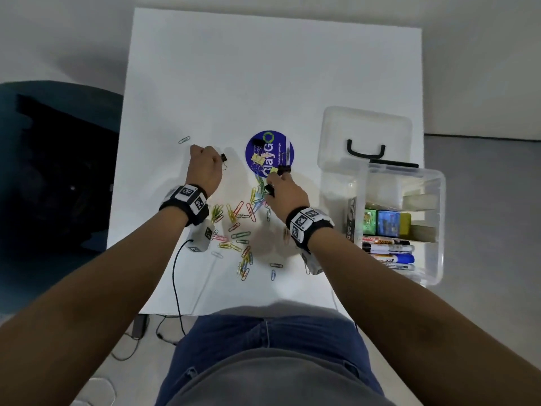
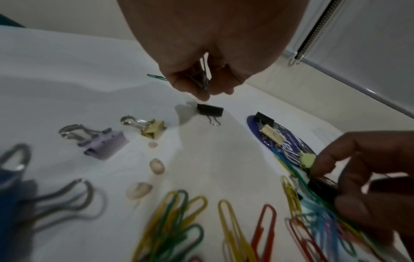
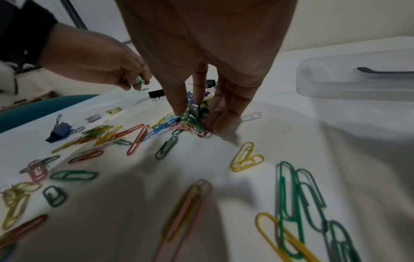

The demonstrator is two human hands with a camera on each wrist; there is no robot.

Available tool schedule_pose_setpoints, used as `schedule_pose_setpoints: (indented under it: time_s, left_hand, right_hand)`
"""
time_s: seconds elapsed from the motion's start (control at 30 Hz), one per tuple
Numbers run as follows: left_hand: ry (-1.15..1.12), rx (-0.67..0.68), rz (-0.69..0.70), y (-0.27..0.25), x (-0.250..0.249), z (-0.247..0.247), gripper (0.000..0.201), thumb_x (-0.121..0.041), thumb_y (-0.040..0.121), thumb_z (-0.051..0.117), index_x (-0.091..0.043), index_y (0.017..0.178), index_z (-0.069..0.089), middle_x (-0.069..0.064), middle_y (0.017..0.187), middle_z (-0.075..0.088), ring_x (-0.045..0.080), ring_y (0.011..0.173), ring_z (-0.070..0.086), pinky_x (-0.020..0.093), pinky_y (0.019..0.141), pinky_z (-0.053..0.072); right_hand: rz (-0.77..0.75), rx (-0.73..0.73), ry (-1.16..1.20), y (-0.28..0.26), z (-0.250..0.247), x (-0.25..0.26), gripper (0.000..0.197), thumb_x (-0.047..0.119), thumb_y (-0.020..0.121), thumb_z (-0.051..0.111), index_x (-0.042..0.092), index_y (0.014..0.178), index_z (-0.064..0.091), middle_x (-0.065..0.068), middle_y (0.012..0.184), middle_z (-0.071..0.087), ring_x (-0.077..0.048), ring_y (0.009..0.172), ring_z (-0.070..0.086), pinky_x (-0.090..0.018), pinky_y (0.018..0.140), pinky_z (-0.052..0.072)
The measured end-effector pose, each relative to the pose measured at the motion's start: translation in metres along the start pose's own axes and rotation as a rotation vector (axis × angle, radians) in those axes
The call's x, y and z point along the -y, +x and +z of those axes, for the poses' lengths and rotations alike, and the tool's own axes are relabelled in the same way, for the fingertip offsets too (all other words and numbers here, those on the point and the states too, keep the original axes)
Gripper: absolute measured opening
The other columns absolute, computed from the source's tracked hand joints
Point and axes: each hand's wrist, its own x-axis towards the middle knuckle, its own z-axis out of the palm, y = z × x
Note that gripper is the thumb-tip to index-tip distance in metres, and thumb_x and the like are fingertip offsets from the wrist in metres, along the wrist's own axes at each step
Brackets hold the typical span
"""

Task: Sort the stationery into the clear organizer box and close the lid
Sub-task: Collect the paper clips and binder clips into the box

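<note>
Coloured paper clips (image 1: 240, 227) lie scattered over the white table (image 1: 263, 68). My left hand (image 1: 215, 155) hovers at the left, its fingers curled round small wire clips (image 2: 202, 78). A black binder clip (image 2: 210, 110) lies on the table just below its fingertips. My right hand (image 1: 276, 178) reaches down into a tangle of paper clips (image 3: 190, 122) at the edge of a round blue sticker (image 1: 269, 153). It pinches a black binder clip (image 2: 322, 187), and a yellow one (image 2: 308, 160) touches its forefinger. The clear organizer box (image 1: 433, 259) stands open at the right, and its lid (image 1: 366, 127) lies behind it.
The box holds markers (image 1: 386, 253) and small coloured packs (image 1: 386, 222). Purple (image 2: 105, 143), yellow (image 2: 154, 129) and blue (image 3: 59, 130) binder clips lie on the left part of the table. More binder clips sit on the sticker. A teal chair (image 1: 44, 171) stands left of the table.
</note>
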Motion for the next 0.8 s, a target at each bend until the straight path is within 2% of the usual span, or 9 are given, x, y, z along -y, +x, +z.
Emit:
schedule_pose_setpoints:
  time_s: [0.1, 0.23, 0.3, 0.37, 0.47, 0.57, 0.67, 0.73, 0.8]
  left_hand:
    - [0.026, -0.013, -0.014, 0.013, -0.001, 0.0, 0.018, -0.015, 0.093, 0.045, -0.004, 0.106, 0.051, 0.018, 0.114, 0.048, 0.033, 0.084, 0.056, 0.04, 0.084, 0.048]
    - [0.124, 0.053, -0.043, 0.014, 0.005, 0.005, 0.034, -0.029, 0.09, 0.058, -0.011, 0.115, 0.044, 0.018, 0.118, 0.043, 0.034, 0.078, 0.056, 0.04, 0.077, 0.048]
    - [0.13, 0.091, -0.008, 0.013, 0.007, 0.011, 0.032, -0.026, 0.091, 0.059, -0.005, 0.112, 0.045, 0.021, 0.117, 0.043, 0.039, 0.08, 0.059, 0.042, 0.076, 0.048]
    - [0.101, 0.085, 0.003, 0.013, 0.005, 0.012, 0.031, -0.025, 0.09, 0.061, -0.003, 0.108, 0.046, 0.02, 0.114, 0.046, 0.038, 0.082, 0.058, 0.041, 0.076, 0.047]
    - [0.017, 0.079, 0.022, 0.011, -0.002, 0.013, 0.025, -0.023, 0.089, 0.06, -0.007, 0.098, 0.043, 0.014, 0.092, 0.055, 0.03, 0.075, 0.054, 0.036, 0.067, 0.043]
    - [-0.101, 0.13, 0.088, 0.006, -0.018, 0.015, 0.017, -0.016, 0.091, 0.051, -0.013, 0.105, 0.041, 0.013, 0.081, 0.064, 0.03, 0.072, 0.061, 0.037, 0.069, 0.05]
    - [-0.14, 0.205, 0.214, 0.007, -0.037, 0.016, 0.035, -0.008, 0.096, 0.037, -0.02, 0.126, 0.049, 0.012, 0.086, 0.069, 0.025, 0.079, 0.065, 0.033, 0.077, 0.051]
    - [-0.111, 0.179, 0.262, 0.012, -0.048, 0.018, 0.037, -0.004, 0.096, 0.034, -0.014, 0.119, 0.06, 0.016, 0.096, 0.067, 0.029, 0.09, 0.063, 0.035, 0.082, 0.05]
    - [-0.028, 0.112, 0.232, 0.018, -0.056, 0.022, 0.032, -0.007, 0.096, 0.036, -0.011, 0.111, 0.063, 0.018, 0.105, 0.062, 0.033, 0.096, 0.06, 0.036, 0.082, 0.048]
  right_hand:
    - [0.046, 0.014, 0.009, 0.003, 0.001, 0.0, 0.035, 0.011, 0.09, 0.051, 0.013, 0.125, 0.045, -0.015, 0.12, 0.049, -0.039, 0.088, 0.063, -0.04, 0.073, 0.049]
    - [0.082, 0.018, 0.066, 0.005, -0.004, -0.002, 0.03, 0.011, 0.089, 0.049, 0.011, 0.119, 0.047, -0.013, 0.116, 0.053, -0.036, 0.089, 0.061, -0.037, 0.073, 0.047]
    - [0.115, -0.032, 0.217, 0.004, -0.009, -0.006, 0.025, 0.017, 0.089, 0.049, 0.013, 0.113, 0.047, -0.011, 0.109, 0.058, -0.031, 0.086, 0.061, -0.034, 0.071, 0.047]
    - [0.197, -0.094, 0.46, 0.002, -0.014, -0.012, 0.019, 0.021, 0.09, 0.049, 0.014, 0.106, 0.042, -0.012, 0.102, 0.063, -0.028, 0.08, 0.062, -0.038, 0.07, 0.052]
    - [0.415, -0.147, 0.775, 0.001, -0.022, -0.024, 0.019, 0.027, 0.092, 0.045, 0.012, 0.101, 0.037, -0.012, 0.095, 0.062, -0.027, 0.073, 0.061, -0.044, 0.071, 0.057]
    - [0.422, -0.205, 0.648, 0.007, -0.03, -0.035, 0.023, 0.033, 0.089, 0.049, 0.012, 0.082, 0.043, -0.01, 0.09, 0.05, -0.027, 0.074, 0.051, -0.038, 0.07, 0.048]
    - [0.316, -0.263, 0.479, 0.017, -0.041, -0.039, 0.036, 0.037, 0.083, 0.049, 0.017, 0.057, 0.035, -0.009, 0.082, 0.04, -0.025, 0.071, 0.041, -0.028, 0.065, 0.035]
    - [0.293, -0.243, 0.437, 0.022, -0.05, -0.039, 0.039, 0.03, 0.084, 0.051, 0.016, 0.055, 0.029, -0.009, 0.07, 0.039, -0.026, 0.065, 0.043, -0.028, 0.053, 0.032]
    - [0.315, -0.216, 0.53, 0.027, -0.056, -0.035, 0.028, 0.017, 0.086, 0.052, 0.015, 0.066, 0.032, -0.008, 0.067, 0.048, -0.033, 0.062, 0.059, -0.035, 0.051, 0.045]
